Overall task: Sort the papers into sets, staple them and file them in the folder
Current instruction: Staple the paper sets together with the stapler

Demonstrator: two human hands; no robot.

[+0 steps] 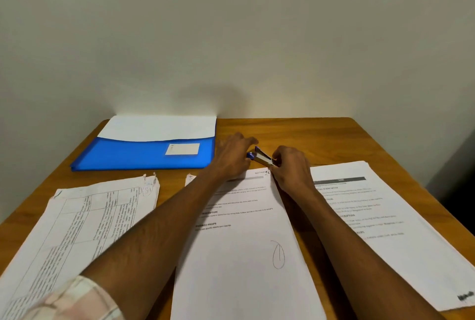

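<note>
While three sets of papers are lying sorted across the wooden table (pixel 321 134), the person is working at the far corner of the middle set (pixel 244 229) with the stapler (pixel 262 157), so the task is looking roughly midway: the sorting appears finished, and the stapling and most of the filing seem to be what is left. The right hand (pixel 291 168) is closing its fingers around the near end of the stapler, whose nose is sitting at the top right corner of that set, just beyond the knuckles. The left hand (pixel 235 155) is resting with its fingers loosely spread and reaching forward, touching the stapler's blue far end and pressing the top edge of the same set flat; whether the staple has gone through cannot be told. Well out to the left of the left hand, the blue folder (pixel 144 156) is lying with white sheets already showing out of its pocket, which suggests some filing is done. Nearer the body on that side, the table-printed set (pixel 77 222) is waiting, its top corner looking crumpled. To the right of the right hand, the third set (pixel 385 211) is lying apart. Nothing is blocking the way to the folder, though both forearms are crossing over the papers, and a checked sleeve (pixel 77 301) is brushing the left set.
</note>
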